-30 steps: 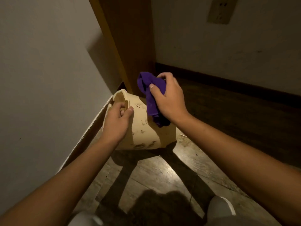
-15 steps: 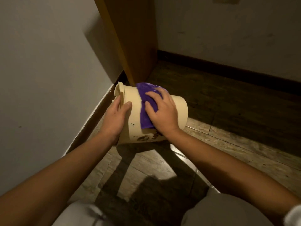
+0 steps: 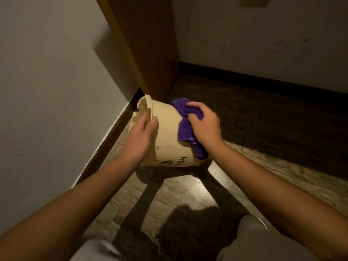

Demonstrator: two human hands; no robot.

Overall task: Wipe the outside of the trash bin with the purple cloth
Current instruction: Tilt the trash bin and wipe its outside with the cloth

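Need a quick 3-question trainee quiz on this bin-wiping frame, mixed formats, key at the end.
1. True or false: the trash bin stands upright on the floor.
2. Which hand presses the purple cloth on the bin? A) left B) right
3. Fill in: the left hand grips the bin at its ____.

Key: 1 false, it is tipped on its side. 2 B, the right hand. 3 rim.

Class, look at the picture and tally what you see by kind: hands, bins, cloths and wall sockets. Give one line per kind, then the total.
Hands: 2, the left hand gripping the bin's rim and the right hand pressing the cloth
Trash bin: 1, cream, tipped on its side
Purple cloth: 1
Wall socket: 1
Total: 5
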